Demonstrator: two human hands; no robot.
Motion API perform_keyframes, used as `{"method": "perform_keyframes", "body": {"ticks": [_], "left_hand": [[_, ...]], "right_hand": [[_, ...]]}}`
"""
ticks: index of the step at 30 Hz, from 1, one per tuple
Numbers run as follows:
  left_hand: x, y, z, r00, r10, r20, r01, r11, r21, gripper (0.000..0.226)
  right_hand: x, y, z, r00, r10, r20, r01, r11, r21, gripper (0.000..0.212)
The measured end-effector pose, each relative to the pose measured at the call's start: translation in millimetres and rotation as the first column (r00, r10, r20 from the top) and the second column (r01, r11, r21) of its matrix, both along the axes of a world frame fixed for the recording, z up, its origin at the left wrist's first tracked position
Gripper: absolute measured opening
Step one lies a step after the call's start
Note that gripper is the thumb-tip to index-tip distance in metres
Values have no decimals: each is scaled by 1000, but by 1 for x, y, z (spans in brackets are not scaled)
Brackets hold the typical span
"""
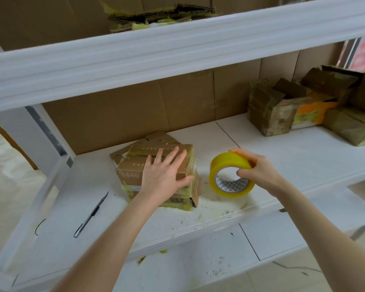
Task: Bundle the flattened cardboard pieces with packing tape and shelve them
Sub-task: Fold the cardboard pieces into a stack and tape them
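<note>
A taped bundle of flattened cardboard pieces lies on the white middle shelf, wrapped in yellowish clear tape. My left hand lies flat on top of it with straight, spread fingers. Just right of the bundle my right hand grips a yellow roll of packing tape, thumb through its core and fingers over its outer rim. The roll stands on edge and touches the shelf. No tape strand between roll and bundle is visible.
A utility knife lies on the shelf to the left, near a thin wire loop. Several taped cardboard bundles sit at the back right. More flattened cardboard rests on the upper shelf. Cardboard sheets line the back. Tape scraps litter the shelf edge.
</note>
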State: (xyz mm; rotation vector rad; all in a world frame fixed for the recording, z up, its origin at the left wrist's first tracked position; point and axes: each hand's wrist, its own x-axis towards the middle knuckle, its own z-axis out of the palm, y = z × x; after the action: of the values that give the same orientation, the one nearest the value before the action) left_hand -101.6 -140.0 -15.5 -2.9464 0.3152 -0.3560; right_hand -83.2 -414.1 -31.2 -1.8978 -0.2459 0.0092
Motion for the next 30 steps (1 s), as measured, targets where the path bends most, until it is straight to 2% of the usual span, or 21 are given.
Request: {"method": "perform_keyframes", "body": {"ticks": [2, 5, 8, 12, 14, 19, 22, 27, 30], "left_hand": [[0, 1, 1, 1000, -5, 0, 5, 1000, 0, 84], [-1, 2, 1, 1000, -9, -4, 9, 1000, -8, 78], [-1, 1, 3, 1000, -10, -15, 10, 1000, -17, 76], [-4, 6, 3, 999, -18, -26, 17, 1000, -19, 73], [-4, 7, 2, 1000, -15, -28, 14, 1000, -20, 72], [-4, 6, 4, 999, -17, -38, 15, 998, -56, 71], [-6, 7, 7, 998, -27, -55, 22, 996, -91, 73], [-15, 6, 6, 998, -56, 29, 60, 986, -157, 77], [-23, 9, 11, 994, -95, 50, 106, 938, -329, 82]], "right_hand": [[-4, -1, -2, 1000, 23, -2, -23, 1000, -8, 53], [-10, 2, 4, 997, 80, -18, -80, 997, 22, 29], [-10, 10, 4, 998, 44, -46, -47, 996, -73, 29], [-2, 14, 4, 993, -37, -108, 20, 987, -158, 16], [-1, 10, 1, 994, -61, -86, 36, 963, -269, 9], [1, 23, 2, 994, -112, 2, 100, 881, -463, 27], [4, 39, 12, 995, -102, 0, 84, 818, -570, 35], [-1, 62, 13, 980, -195, -29, 134, 769, -624, 38], [-3, 68, 12, 965, -259, -34, 187, 776, -603, 42]]}}
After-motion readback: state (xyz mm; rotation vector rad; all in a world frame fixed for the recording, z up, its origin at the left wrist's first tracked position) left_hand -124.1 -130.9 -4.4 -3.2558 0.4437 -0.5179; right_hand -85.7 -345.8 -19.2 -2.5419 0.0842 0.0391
